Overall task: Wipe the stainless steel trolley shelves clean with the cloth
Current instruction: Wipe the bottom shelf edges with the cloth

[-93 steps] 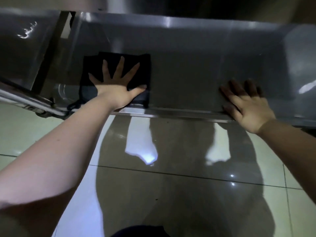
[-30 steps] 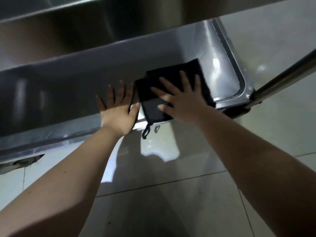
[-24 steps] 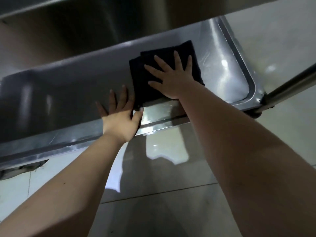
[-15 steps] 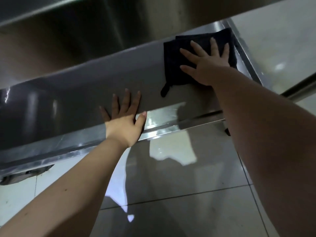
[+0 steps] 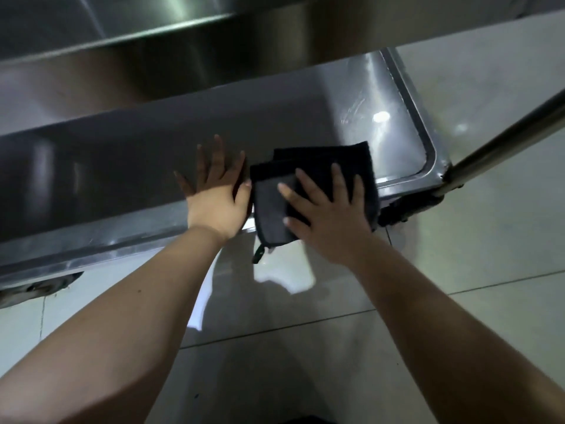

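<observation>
With the right hand (image 5: 328, 221) flat, fingers (image 5: 337, 182) spread, on the folded black cloth (image 5: 308, 191) overhanging the steel trolley shelf (image 5: 122, 166) lip, and the left hand (image 5: 215, 198) flat, open, beside it, the cloth may slip off.

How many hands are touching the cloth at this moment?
1. The right hand lies flat on the dark cloth at the shelf's front edge. The left hand rests flat on the shelf beside the cloth.

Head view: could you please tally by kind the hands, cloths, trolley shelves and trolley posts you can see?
hands: 2 (left hand, right hand)
dark cloth: 1
trolley shelves: 2 (lower shelf, upper shelf)
trolley post: 1
Total: 6
</observation>
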A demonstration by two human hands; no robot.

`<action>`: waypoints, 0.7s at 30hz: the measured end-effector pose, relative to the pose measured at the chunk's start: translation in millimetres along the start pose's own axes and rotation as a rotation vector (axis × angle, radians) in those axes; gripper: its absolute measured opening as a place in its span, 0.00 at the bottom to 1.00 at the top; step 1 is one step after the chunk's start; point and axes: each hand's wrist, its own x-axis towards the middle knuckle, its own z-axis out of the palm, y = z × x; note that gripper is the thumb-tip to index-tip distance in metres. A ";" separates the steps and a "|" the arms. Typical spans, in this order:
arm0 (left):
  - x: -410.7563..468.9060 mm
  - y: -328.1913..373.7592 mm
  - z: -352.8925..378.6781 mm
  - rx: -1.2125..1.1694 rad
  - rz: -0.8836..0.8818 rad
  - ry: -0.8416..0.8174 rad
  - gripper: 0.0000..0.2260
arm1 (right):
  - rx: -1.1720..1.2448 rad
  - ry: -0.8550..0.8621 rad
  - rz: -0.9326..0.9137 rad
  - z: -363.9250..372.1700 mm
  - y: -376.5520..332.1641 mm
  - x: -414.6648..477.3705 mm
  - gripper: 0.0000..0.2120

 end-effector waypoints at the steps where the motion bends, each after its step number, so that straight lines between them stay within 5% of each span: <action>1: -2.0 -0.8 -2.1 -0.025 0.035 0.053 0.24 | 0.021 -0.010 -0.043 5.6 -22.8 -4.8 0.35; 4: -9.1 -4.8 -9.2 -0.103 0.071 0.121 0.26 | 0.049 -0.040 -0.062 -0.5 -50.0 -1.9 0.35; 7: -9.9 -3.0 -17.5 -0.171 0.104 0.081 0.26 | 0.106 0.144 0.120 -26.8 -15.9 27.8 0.25; 11: 1.8 16.3 -22.4 -0.077 0.242 -0.123 0.26 | 0.014 -0.020 0.285 -46.7 16.9 43.8 0.23; 14: 3.4 31.9 -20.6 -0.028 0.194 -0.261 0.31 | 0.180 0.063 0.283 -59.1 -2.2 25.6 0.14; 17: -6.2 38.0 -33.2 0.047 0.247 -0.175 0.31 | 0.244 0.130 0.239 -73.0 -17.6 1.3 0.12; 21: -30.0 35.7 -80.6 0.073 0.375 0.019 0.15 | 0.363 0.203 0.186 -111.2 -35.8 -30.7 0.09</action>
